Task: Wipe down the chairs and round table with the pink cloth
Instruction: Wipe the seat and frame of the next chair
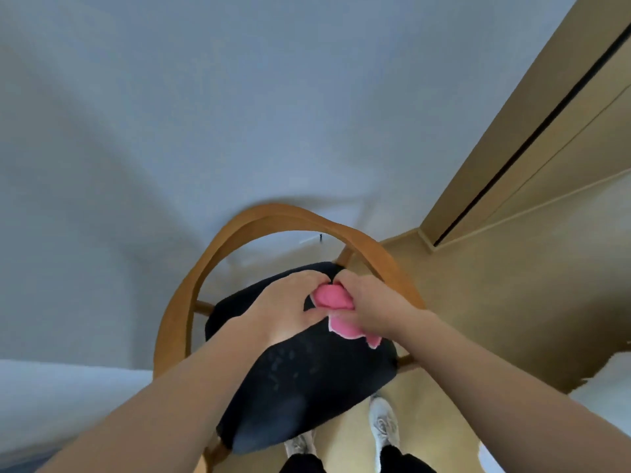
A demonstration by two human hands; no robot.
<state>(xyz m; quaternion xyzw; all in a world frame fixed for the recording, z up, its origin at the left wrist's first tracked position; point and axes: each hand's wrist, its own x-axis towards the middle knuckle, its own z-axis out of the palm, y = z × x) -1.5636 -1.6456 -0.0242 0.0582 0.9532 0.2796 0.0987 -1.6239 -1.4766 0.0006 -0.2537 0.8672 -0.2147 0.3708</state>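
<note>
A chair with a black seat (pixel 300 380) and a curved wooden backrest (pixel 191 288) stands right below me. The pink cloth (pixel 336 300) is bunched up above the far part of the seat, between both hands. My right hand (pixel 372 305) is closed around the cloth, and a white-edged corner hangs below it. My left hand (pixel 286 305) touches the cloth's left side with thumb and fingertips. The round table is out of view.
A pale grey wall (pixel 205 114) fills the area behind the chair. A tan wooden door or panel (pixel 546 148) rises at the right. My two feet in white shoes (pixel 384 428) stand on the beige floor (pixel 478 302) in front of the chair.
</note>
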